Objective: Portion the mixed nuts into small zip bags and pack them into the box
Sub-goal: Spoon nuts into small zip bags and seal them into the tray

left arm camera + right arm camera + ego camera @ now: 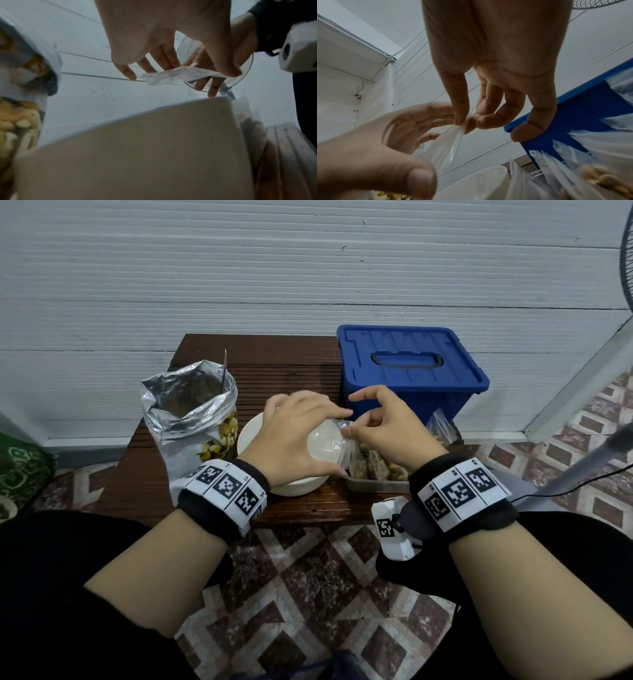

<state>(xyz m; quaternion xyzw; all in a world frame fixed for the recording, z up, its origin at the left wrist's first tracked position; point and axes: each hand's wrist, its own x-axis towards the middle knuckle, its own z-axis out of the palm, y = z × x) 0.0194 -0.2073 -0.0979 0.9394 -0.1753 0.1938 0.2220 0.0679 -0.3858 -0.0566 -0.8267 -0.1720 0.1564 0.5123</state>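
An empty-looking clear zip bag (327, 448) (180, 75) (453, 140) hangs over a white bowl (251, 433) (137, 148) (479, 182). My left hand (342, 440) (180, 73) holds the bag between thumb and fingers. My right hand (351, 422) (465, 121) pinches its right-hand edge between thumb and fingertips. An open foil bag of mixed nuts (191, 412) (20, 108) stands left of the bowl, with a metal handle sticking out. The blue box (411, 364) (573, 121) sits behind at the right, lid on.
A metal tray (376, 484) right of the bowl holds several filled zip bags (373, 463) (599, 175). Everything stands on a small dark wooden table (274, 364) against a white wall. A standing fan (627, 268) (214, 60) is at the far right, over patterned floor tiles.
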